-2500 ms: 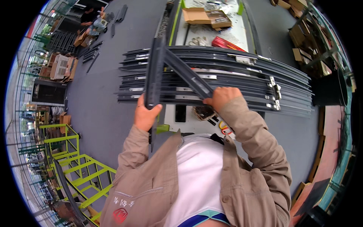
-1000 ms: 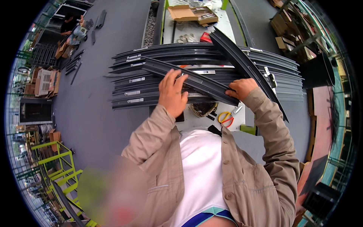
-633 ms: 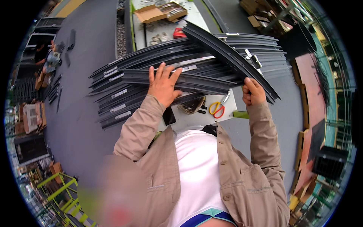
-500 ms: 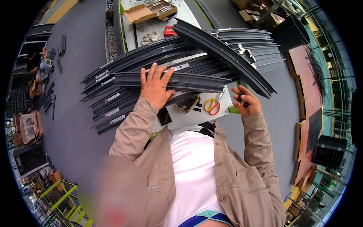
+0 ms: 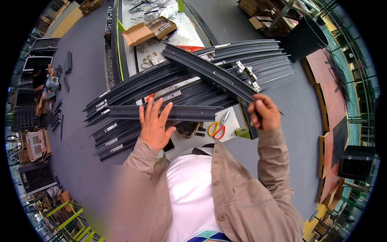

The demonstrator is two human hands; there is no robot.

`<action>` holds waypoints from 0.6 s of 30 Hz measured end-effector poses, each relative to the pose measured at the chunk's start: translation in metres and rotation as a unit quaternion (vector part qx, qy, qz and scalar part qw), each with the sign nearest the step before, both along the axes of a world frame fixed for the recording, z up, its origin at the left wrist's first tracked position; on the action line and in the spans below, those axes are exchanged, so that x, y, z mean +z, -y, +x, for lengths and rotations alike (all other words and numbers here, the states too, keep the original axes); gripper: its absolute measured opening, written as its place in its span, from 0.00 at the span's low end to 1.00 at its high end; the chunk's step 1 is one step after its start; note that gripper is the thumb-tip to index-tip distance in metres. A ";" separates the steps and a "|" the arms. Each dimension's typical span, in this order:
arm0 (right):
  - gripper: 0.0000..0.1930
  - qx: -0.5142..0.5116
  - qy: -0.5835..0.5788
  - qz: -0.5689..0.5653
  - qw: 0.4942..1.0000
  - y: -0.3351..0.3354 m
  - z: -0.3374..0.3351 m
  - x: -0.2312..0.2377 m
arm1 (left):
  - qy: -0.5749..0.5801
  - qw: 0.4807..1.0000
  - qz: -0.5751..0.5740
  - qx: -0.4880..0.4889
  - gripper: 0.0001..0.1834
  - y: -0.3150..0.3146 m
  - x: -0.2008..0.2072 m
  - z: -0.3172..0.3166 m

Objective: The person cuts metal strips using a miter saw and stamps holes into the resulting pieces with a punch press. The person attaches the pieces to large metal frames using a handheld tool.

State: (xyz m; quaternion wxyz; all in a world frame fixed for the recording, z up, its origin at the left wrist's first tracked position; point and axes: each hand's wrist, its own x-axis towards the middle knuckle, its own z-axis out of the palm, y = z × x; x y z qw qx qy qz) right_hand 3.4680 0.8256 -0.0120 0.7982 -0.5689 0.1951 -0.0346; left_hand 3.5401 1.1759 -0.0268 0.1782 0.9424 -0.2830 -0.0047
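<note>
My left hand (image 5: 155, 127) lies with fingers spread over a short dark metal profile (image 5: 193, 113), which rests across a stack of long dark profiles. My right hand (image 5: 265, 113) is closed at the lower right end of another dark profile (image 5: 213, 70) lying diagonally over the stack. What its curled fingers hold is hidden. Several profiles in the stack carry silver metal fittings (image 5: 111, 127) at their left ends. More silver brackets (image 5: 250, 74) sit on the stack above my right hand. Scissors (image 5: 217, 130) with red and yellow handles lie on the white table (image 5: 231, 128) between my hands.
An open cardboard box (image 5: 139, 34) stands farther back on the table, near pale gloves (image 5: 152, 60). A large black bin (image 5: 304, 38) stands at the far right. On the left, a person (image 5: 40, 80) is near stacked goods, and more profiles (image 5: 57, 111) lie on the floor.
My right hand has closed from half-open fingers around small black pieces, and is now at the diagonal profile's end. The short profile under my left hand lies more level. The whole view has shifted.
</note>
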 end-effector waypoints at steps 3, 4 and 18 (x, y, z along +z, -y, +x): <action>0.11 0.017 0.042 -0.066 0.997 0.041 0.043 0.037 | -0.007 1.000 0.000 0.022 0.43 0.012 0.004 -0.004; 0.10 0.033 0.044 -0.096 0.994 0.052 0.057 0.046 | -0.003 1.000 -0.006 0.031 0.43 0.015 0.004 -0.004; 0.12 0.251 -0.016 0.024 0.967 -0.001 0.059 0.016 | -0.109 0.813 -0.321 0.473 0.12 -0.029 -0.028 -0.080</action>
